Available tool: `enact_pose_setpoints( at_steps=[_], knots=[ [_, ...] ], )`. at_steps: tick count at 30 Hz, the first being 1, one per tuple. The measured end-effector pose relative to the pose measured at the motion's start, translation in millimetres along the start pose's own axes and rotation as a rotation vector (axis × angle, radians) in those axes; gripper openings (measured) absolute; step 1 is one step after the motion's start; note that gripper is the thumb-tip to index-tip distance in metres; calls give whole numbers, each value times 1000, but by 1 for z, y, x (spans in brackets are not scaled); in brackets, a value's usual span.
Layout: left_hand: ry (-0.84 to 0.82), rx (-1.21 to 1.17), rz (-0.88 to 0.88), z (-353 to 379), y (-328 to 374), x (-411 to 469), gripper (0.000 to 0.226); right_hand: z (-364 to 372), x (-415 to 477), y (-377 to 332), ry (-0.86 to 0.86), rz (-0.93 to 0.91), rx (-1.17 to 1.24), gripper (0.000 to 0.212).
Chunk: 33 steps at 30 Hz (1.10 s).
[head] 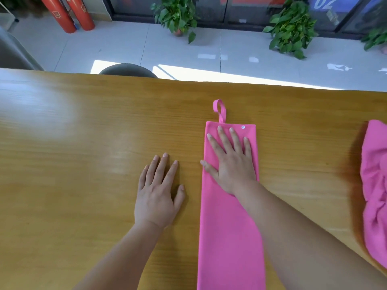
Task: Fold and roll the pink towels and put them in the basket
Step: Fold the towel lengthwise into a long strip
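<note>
A pink towel [229, 231] lies folded into a long narrow strip on the wooden table [83, 164], running from the near edge away from me. A hanging loop [219, 110] and a small snap button [243, 127] sit at its far end. My right hand [231, 162] presses flat on the far part of the strip, fingers spread. To the left of the towel, my left hand [159, 193] rests flat on the bare table, apart from the fabric. A second pink towel [374, 185] lies crumpled at the right edge of view. No basket is in view.
A dark chair back [127, 70] shows past the table's far edge. Beyond it are a tiled floor, potted plants [178, 15] and red cylinders [69, 13] by the windows.
</note>
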<state>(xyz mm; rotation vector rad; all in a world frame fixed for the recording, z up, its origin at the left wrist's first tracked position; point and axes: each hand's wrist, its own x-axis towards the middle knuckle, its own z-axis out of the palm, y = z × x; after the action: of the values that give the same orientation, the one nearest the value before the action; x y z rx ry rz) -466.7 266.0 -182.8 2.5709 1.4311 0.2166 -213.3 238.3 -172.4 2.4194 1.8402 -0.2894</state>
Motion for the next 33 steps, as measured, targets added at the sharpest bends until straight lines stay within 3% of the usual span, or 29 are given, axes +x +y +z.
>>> enact_pose_setpoints(
  at_steps=[5,12,22,30,33],
  knots=[
    [2,-11,-10,-2,-1,-1,66,1,5,-4,-27,70,21,80],
    [4,-10,-7,-5,0,-1,65,24,-115,-36,-10,221,41,76],
    [-1,9,-12,-5,0,-2,65,8,-10,1,-23,201,42,78],
    [-8,9,-11,-6,1,-2,65,17,-122,-34,-70,202,37,80],
    [0,9,-11,-5,1,-2,65,20,-110,-28,-45,232,27,81]
  ],
)
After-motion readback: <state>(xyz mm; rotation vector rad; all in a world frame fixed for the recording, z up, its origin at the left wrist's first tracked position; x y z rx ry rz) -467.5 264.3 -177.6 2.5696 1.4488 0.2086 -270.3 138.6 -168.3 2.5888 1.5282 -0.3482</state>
